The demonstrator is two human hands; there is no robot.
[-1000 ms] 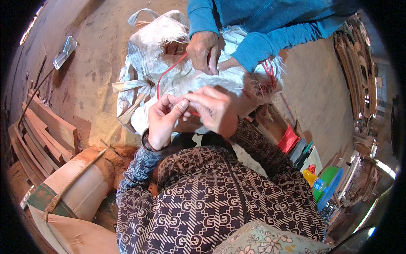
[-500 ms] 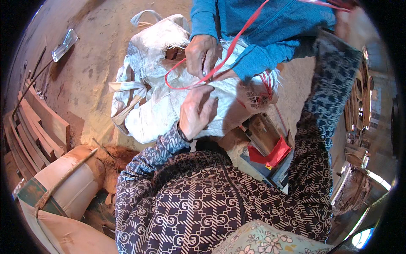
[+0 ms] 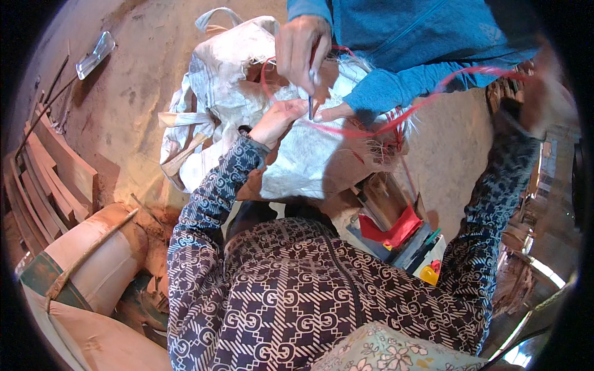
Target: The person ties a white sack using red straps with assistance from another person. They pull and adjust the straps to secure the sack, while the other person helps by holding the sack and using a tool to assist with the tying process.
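Observation:
A white woven sack point(image 3: 278, 170) lies across the middle, in front of me. My left hand point(image 3: 278, 120) is at the sack with thumb and finger pinched together; what lies between them is hidden. Beside those fingertips stands a thin dark-blue rod point(image 3: 310, 102), upright, in a co-worker's hand point(image 3: 303, 46). The co-worker's other hand point(image 3: 334, 113) presses near the rod's lower end. Far out to the right, my right hand point(image 3: 544, 93) is smeared by motion. Red plastic twine point(image 3: 427, 102) runs from it to the sack and loops around the co-worker's upper hand.
A co-worker in blue sleeves point(image 3: 396, 86) sits opposite. Near my right side is a box point(image 3: 408, 253) with a red cloth point(image 3: 396, 229) and a yellow item point(image 3: 428, 275). Wooden boards point(image 3: 62, 167) and filled sacks point(image 3: 86, 266) lie left, a clear plastic container point(image 3: 96, 55) beyond.
My right hand has swung outward and down at the right, drawing the twine lower. My left hand has risen slightly to the rod, its fingers now pinched. The co-worker's upper hand has lifted.

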